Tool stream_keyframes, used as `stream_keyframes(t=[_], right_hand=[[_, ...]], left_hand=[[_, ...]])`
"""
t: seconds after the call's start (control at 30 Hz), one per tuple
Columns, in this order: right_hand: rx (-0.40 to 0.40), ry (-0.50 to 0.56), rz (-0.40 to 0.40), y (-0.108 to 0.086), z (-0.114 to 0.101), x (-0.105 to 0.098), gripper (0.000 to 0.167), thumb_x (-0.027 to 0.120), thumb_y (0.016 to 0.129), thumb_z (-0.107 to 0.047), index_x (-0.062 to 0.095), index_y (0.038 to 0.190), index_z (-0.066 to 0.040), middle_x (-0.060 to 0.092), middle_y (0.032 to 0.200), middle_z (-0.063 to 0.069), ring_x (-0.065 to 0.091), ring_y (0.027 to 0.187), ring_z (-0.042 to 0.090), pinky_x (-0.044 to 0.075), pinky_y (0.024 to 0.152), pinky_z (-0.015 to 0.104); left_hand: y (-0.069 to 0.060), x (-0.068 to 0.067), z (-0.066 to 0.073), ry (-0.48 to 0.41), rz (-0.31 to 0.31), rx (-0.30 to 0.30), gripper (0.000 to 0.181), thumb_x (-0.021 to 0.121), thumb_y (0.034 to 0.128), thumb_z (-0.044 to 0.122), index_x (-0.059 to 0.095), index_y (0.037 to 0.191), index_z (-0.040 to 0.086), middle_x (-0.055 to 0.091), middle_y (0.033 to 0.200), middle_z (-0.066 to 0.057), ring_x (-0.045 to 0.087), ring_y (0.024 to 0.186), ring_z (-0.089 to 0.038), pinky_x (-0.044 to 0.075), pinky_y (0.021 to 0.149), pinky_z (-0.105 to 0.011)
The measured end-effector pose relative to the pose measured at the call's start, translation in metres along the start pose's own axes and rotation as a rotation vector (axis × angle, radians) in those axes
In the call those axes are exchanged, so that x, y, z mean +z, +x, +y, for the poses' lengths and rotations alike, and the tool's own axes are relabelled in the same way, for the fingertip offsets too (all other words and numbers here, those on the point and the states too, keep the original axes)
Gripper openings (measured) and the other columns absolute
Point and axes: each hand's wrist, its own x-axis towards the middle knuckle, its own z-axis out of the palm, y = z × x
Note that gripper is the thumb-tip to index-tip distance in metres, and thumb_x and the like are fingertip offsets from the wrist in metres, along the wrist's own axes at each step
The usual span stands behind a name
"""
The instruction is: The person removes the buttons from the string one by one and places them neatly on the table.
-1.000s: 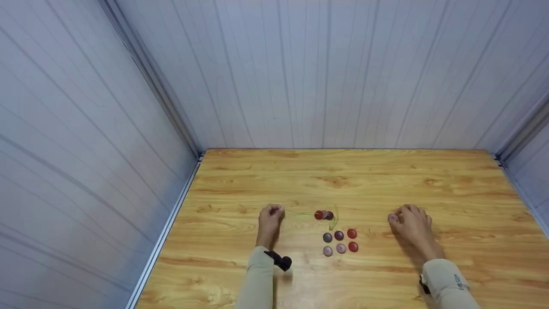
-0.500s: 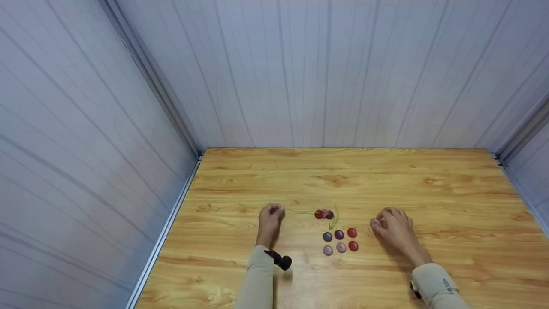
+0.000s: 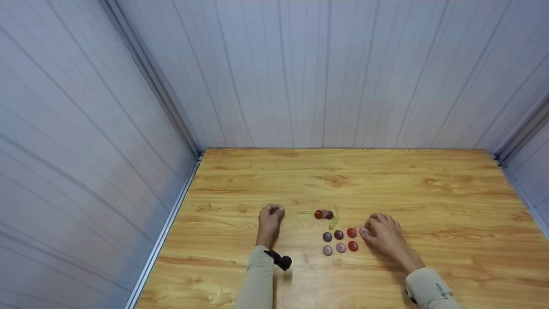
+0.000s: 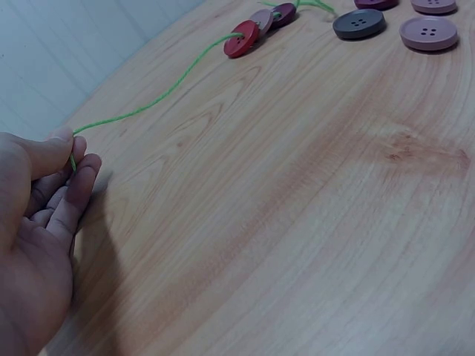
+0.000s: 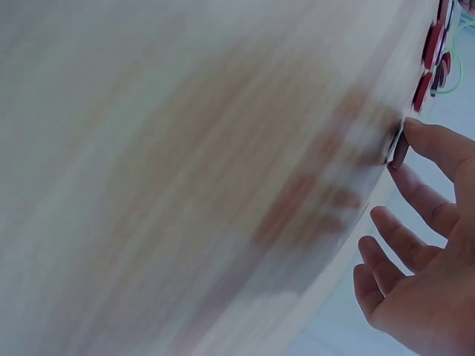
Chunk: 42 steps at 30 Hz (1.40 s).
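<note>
A green string (image 4: 141, 110) has its end pinched between the thumb and forefinger of my left hand (image 3: 270, 219). It runs right through a threaded red button (image 4: 242, 39), a pink one (image 4: 261, 22) and a purple one (image 4: 283, 15), which lie overlapping. A pink button (image 3: 363, 232) is pinched by the thumb and forefinger of my right hand (image 3: 386, 236), at the right end of the loose buttons. Those lie in two rows: a grey button (image 3: 327, 237), a purple button (image 3: 339, 234) and a red button (image 3: 351, 233) farther away, two pink and one red nearer.
The wood-patterned table (image 3: 429, 189) meets a pale panel wall (image 3: 343, 86) at the back and another panel wall (image 3: 85, 171) on the left. The string's loose tail (image 3: 335, 221) curls beyond the threaded buttons. A black wrist camera (image 3: 283, 262) sits on the left sleeve.
My right hand has moved left and slightly nearer to me with the pink button, ending beside the far-row red button. The left hand, string and other buttons look unmoved.
</note>
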Motion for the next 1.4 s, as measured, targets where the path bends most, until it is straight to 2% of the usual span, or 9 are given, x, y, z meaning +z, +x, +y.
stream_keyframes(t=[0.23, 0.47, 0.6, 0.93, 1.2, 1.27, 1.4], right_hand=[[-0.019, -0.032, 0.011, -0.002, -0.005, 0.002, 0.015, 0.071, 0.086, -0.023, 0.063, 0.091, -0.011, 0.054, 0.121, 0.016, 0.043, 0.118, 0.04, 0.029, 0.094, 0.057], [-0.033, -0.064, 0.019, -0.003, -0.007, 0.002, 0.016, 0.071, 0.084, -0.023, 0.064, 0.092, -0.01, 0.054, 0.123, 0.018, 0.042, 0.119, 0.042, 0.029, 0.092, 0.059], [-0.022, -0.055, -0.002, -0.001, -0.008, -0.002, 0.019, 0.072, 0.085, -0.024, 0.064, 0.094, -0.009, 0.053, 0.124, 0.018, 0.041, 0.12, 0.042, 0.028, 0.094, 0.059], [0.005, -0.01, -0.02, 0.026, -0.025, -0.01, 0.025, 0.07, 0.087, -0.027, 0.063, 0.102, -0.008, 0.051, 0.128, 0.018, 0.039, 0.121, 0.042, 0.027, 0.096, 0.059], [0.001, 0.04, -0.036, 0.047, -0.044, 0.0, 0.027, 0.07, 0.086, -0.029, 0.065, 0.103, -0.008, 0.052, 0.126, 0.018, 0.04, 0.121, 0.042, 0.026, 0.097, 0.059], [0.006, 0.047, -0.04, 0.052, -0.047, 0.004, 0.028, 0.07, 0.086, -0.029, 0.065, 0.103, -0.008, 0.053, 0.127, 0.018, 0.04, 0.122, 0.042, 0.026, 0.098, 0.059], [0.019, 0.069, -0.042, 0.06, -0.053, 0.01, 0.029, 0.07, 0.086, -0.031, 0.066, 0.104, -0.008, 0.052, 0.128, 0.019, 0.04, 0.122, 0.042, 0.027, 0.097, 0.059]], left_hand=[[0.0, 0.0, -0.001, -0.025, -0.008, -0.005, 0.011, 0.062, 0.0919, 0.008, 0.065, 0.093, -0.003, 0.064, 0.083, -0.01, 0.059, 0.077, -0.017, 0.05, 0.07, -0.027], [-0.002, -0.002, 0.003, 0.008, -0.034, -0.054, 0.013, 0.061, 0.0939, 0.012, 0.066, 0.1, 0.001, 0.064, 0.092, -0.011, 0.061, 0.084, -0.02, 0.051, 0.075, -0.029], [-0.001, -0.002, 0.003, 0.011, -0.033, -0.055, 0.013, 0.061, 0.0939, 0.012, 0.065, 0.1, 0.001, 0.064, 0.091, -0.01, 0.061, 0.083, -0.02, 0.051, 0.075, -0.029], [-0.001, 0.0, 0.002, 0.013, -0.007, -0.021, 0.011, 0.062, 0.0921, 0.008, 0.066, 0.095, -0.002, 0.064, 0.085, -0.009, 0.06, 0.079, -0.018, 0.05, 0.071, -0.026], [-0.002, -0.001, 0.003, -0.012, -0.013, -0.028, 0.011, 0.063, 0.092, 0.01, 0.066, 0.095, -0.001, 0.064, 0.086, -0.009, 0.059, 0.08, -0.018, 0.05, 0.072, -0.028], [-0.008, -0.003, 0.012, -0.032, -0.028, -0.031, 0.013, 0.062, 0.0924, 0.008, 0.065, 0.097, -0.004, 0.064, 0.088, -0.013, 0.06, 0.082, -0.024, 0.051, 0.074, -0.032], [-0.008, -0.004, 0.012, -0.045, -0.041, -0.042, 0.013, 0.061, 0.0932, 0.009, 0.064, 0.097, -0.003, 0.063, 0.088, -0.013, 0.06, 0.082, -0.025, 0.051, 0.073, -0.032]])
